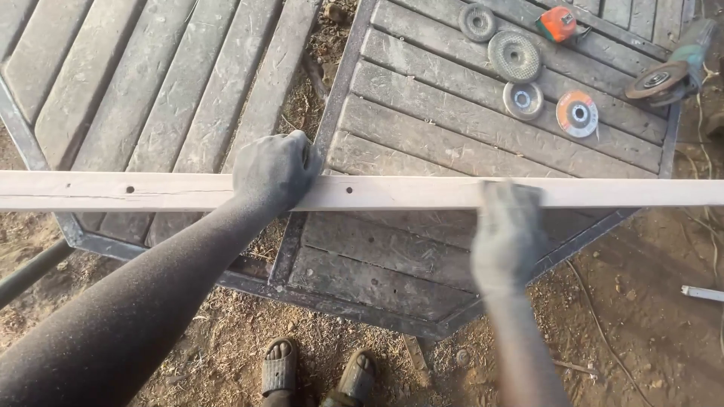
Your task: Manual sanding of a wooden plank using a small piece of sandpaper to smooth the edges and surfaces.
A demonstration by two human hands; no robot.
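A long pale wooden plank (392, 193) lies crosswise over a hexagonal slatted tabletop in a metal frame (422, 143). My left hand (275, 169), dusty and closed, grips the plank near its middle. On the plank further right is my right hand (507, 230), blurred; I cannot tell what, if anything, is under it. Both forearms are coated in dust.
Several grinding discs (514, 56) and an orange disc (577, 114) lie on the slats at top right, beside an angle grinder (667, 75) and an orange tape measure (558, 22). A second slatted panel (151, 83) sits to the left. My sandalled feet (317, 373) stand on bare dirt.
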